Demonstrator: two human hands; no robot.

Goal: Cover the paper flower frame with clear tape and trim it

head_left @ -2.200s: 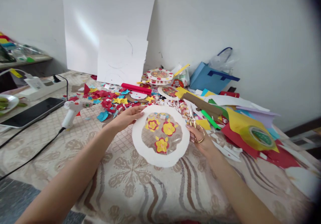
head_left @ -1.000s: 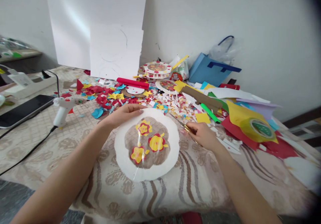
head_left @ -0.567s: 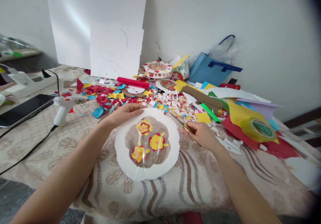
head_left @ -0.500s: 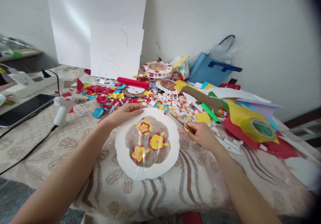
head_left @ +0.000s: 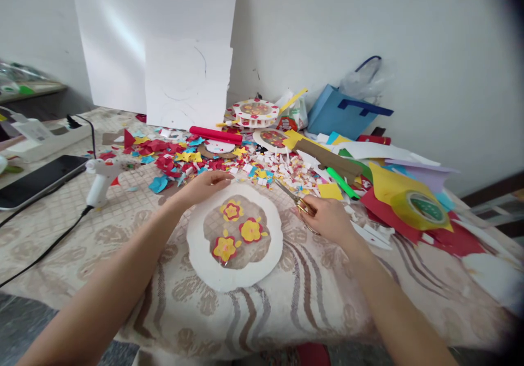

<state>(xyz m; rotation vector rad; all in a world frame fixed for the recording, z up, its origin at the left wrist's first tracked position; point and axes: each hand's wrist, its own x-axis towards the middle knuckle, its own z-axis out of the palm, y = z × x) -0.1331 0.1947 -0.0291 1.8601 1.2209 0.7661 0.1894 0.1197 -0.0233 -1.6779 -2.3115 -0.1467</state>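
A white paper ring (head_left: 203, 261) with a clear film centre and three yellow-and-red paper flowers (head_left: 239, 231) lies flat on the patterned cloth. My left hand (head_left: 202, 187) rests on its far left rim, fingers curled over the edge. To the ring's right, my right hand (head_left: 326, 219) is closed round the gold handles of small scissors (head_left: 293, 195), whose blades point up and left toward the paper scraps.
Red, yellow and blue paper scraps (head_left: 180, 161) litter the cloth behind the ring. A white glue gun (head_left: 99, 179) with its cord lies at the left, beside a dark tablet (head_left: 36, 181). Coloured sheets and a tape roll (head_left: 421, 208) sit at the right; a blue bag (head_left: 343, 116) leans by the wall.
The paper ring has gone from held up between both hands to lying flat on the cloth. My right hand lowered the scissors to the table beside it.
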